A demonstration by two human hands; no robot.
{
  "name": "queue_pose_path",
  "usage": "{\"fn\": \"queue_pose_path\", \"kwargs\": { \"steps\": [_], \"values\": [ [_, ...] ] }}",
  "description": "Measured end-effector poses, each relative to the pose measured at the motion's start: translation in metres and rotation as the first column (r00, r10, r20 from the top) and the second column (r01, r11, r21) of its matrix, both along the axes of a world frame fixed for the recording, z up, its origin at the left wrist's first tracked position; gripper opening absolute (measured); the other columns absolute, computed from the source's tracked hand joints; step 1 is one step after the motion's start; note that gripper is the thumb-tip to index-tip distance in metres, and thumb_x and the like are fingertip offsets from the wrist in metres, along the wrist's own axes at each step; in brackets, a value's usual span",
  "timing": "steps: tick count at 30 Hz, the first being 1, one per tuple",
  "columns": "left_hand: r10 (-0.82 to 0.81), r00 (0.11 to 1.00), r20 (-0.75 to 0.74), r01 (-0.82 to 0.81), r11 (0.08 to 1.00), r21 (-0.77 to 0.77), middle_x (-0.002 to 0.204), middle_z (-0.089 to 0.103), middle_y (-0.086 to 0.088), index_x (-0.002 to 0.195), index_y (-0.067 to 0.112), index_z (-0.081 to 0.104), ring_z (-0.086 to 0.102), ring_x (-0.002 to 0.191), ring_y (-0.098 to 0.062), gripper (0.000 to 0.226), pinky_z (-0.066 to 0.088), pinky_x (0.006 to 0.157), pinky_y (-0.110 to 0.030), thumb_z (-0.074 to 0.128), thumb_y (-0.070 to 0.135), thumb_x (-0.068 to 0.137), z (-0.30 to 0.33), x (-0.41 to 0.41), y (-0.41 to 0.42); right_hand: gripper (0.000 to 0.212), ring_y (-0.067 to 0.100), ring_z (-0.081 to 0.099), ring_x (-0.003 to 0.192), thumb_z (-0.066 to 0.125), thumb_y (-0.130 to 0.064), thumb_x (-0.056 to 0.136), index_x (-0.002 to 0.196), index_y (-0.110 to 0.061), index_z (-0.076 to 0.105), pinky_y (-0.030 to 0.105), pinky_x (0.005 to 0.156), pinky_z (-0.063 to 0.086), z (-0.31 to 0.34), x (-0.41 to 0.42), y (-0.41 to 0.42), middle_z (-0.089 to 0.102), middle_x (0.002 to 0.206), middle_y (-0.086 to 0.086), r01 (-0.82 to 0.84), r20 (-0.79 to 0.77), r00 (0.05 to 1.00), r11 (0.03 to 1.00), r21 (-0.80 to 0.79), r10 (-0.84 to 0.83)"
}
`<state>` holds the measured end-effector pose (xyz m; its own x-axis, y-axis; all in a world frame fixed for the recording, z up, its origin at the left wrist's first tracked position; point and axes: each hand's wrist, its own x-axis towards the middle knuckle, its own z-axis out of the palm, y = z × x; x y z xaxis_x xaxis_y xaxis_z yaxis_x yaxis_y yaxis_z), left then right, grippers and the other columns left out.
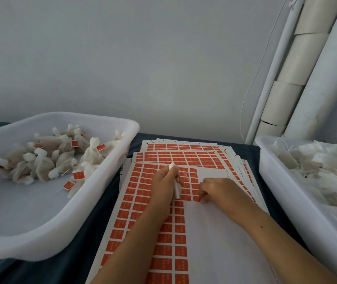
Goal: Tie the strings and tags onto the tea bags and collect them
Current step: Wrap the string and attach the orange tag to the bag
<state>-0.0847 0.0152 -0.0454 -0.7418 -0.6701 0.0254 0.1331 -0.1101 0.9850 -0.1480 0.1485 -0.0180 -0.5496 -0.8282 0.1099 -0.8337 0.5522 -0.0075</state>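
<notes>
We see two white plastic tubs: one at nine o'clock (122, 128) with tagged tea bags (46, 160), one at three o'clock (270, 171) with untagged ones. Between them, our left hand (164, 185) grips a white tea bag (177, 188); our right hand (216, 188) pinches an orange tag (196, 198) on the stacked sticker sheets (184, 156).

Tea bags, tags and strings on the counter

A white tea bag (176, 186) is gripped upright over the top sheet of orange tags (141, 201), whose right part is peeled bare; more sheets fan out toward the far edge. Finished tea bags (46, 158) with orange tags lie heaped in the left tub; untagged bags (315, 167) with strings fill the right tub.
</notes>
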Motion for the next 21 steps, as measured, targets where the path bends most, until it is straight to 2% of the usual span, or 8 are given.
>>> {"fn": "queue_pose_path", "kwargs": {
  "steps": [6, 12, 14, 16, 17, 19, 21],
  "values": [
    [-0.007, 1.0, -0.016, 0.007, 1.0, 0.002, 0.049, 0.059, 0.009, 0.066, 0.015, 0.056, 0.055, 0.042, 0.0, 0.033, 0.046, 0.045, -0.01, 0.048, 0.025, 0.097, 0.001, 0.001, 0.0, 0.032, 0.007, 0.057, 0.111, 0.048, -0.034, 0.095, 0.125, -0.026, 0.052, 0.013, 0.099, 0.035, -0.006, -0.001, 0.004, 0.056, 0.128, -0.01, -0.099, -0.092, 0.991, 0.995, -0.006, 0.098],
    [-0.022, 0.999, -0.028, 0.022, 1.0, -0.011, 0.051, 0.063, 0.014, 0.069, 0.015, 0.056, 0.061, 0.047, 0.002, 0.032, 0.042, 0.042, -0.007, 0.047, 0.025, 0.098, 0.005, 0.001, 0.004, 0.037, 0.01, 0.057, 0.114, 0.045, -0.033, 0.096, 0.132, -0.022, 0.047, 0.016, 0.101, 0.035, -0.012, 0.0, 0.007, 0.054, 0.133, -0.008, -0.128, -0.142, 0.982, 0.992, -0.002, 0.127],
    [-0.02, 0.999, -0.029, 0.02, 1.0, -0.008, 0.051, 0.063, 0.013, 0.068, 0.015, 0.055, 0.061, 0.046, 0.002, 0.032, 0.042, 0.042, -0.007, 0.047, 0.024, 0.097, 0.005, 0.001, 0.005, 0.037, 0.015, 0.063, 0.106, 0.054, -0.029, 0.092, 0.127, -0.017, 0.054, 0.021, 0.096, 0.042, -0.015, 0.002, 0.008, 0.06, 0.126, -0.002, -0.115, -0.154, 0.981, 0.993, 0.011, 0.116],
    [-0.017, 0.999, -0.028, 0.017, 1.0, -0.003, 0.052, 0.063, 0.01, 0.067, 0.014, 0.056, 0.06, 0.045, 0.001, 0.033, 0.043, 0.042, -0.008, 0.048, 0.024, 0.097, 0.004, 0.001, 0.005, 0.035, 0.018, 0.07, 0.087, 0.071, -0.024, 0.08, 0.113, -0.011, 0.065, 0.024, 0.083, 0.051, -0.014, 0.004, 0.008, 0.07, 0.107, 0.003, -0.099, -0.201, 0.975, 0.995, 0.0, 0.097],
    [-0.014, 1.0, -0.026, 0.014, 1.0, -0.004, 0.052, 0.062, 0.009, 0.067, 0.014, 0.056, 0.059, 0.044, 0.0, 0.033, 0.044, 0.043, -0.008, 0.048, 0.024, 0.097, 0.003, 0.001, 0.005, 0.035, 0.018, 0.071, 0.084, 0.073, -0.023, 0.078, 0.11, -0.011, 0.066, 0.024, 0.081, 0.052, -0.012, 0.006, 0.008, 0.071, 0.104, 0.003, -0.1, -0.23, 0.968, 0.995, 0.002, 0.098],
    [-0.011, 1.0, -0.022, 0.01, 1.0, -0.004, 0.051, 0.061, 0.01, 0.067, 0.015, 0.056, 0.059, 0.046, -0.003, 0.032, 0.045, 0.044, -0.009, 0.048, 0.025, 0.097, 0.002, 0.001, 0.005, 0.036, 0.016, 0.066, 0.101, 0.059, -0.026, 0.09, 0.124, -0.013, 0.057, 0.022, 0.092, 0.046, -0.014, 0.006, 0.007, 0.064, 0.12, 0.001, -0.117, -0.195, 0.973, 0.993, 0.029, 0.12],
    [-0.015, 1.0, -0.017, 0.015, 1.0, 0.008, 0.05, 0.06, 0.011, 0.068, 0.014, 0.056, 0.058, 0.046, -0.003, 0.031, 0.045, 0.045, -0.01, 0.049, 0.025, 0.097, 0.001, 0.001, 0.004, 0.036, 0.011, 0.059, 0.112, 0.046, -0.031, 0.096, 0.131, -0.02, 0.049, 0.015, 0.099, 0.037, -0.017, 0.003, 0.01, 0.055, 0.131, -0.006, -0.13, -0.151, 0.98, 0.992, -0.009, 0.127]
  ]
}}
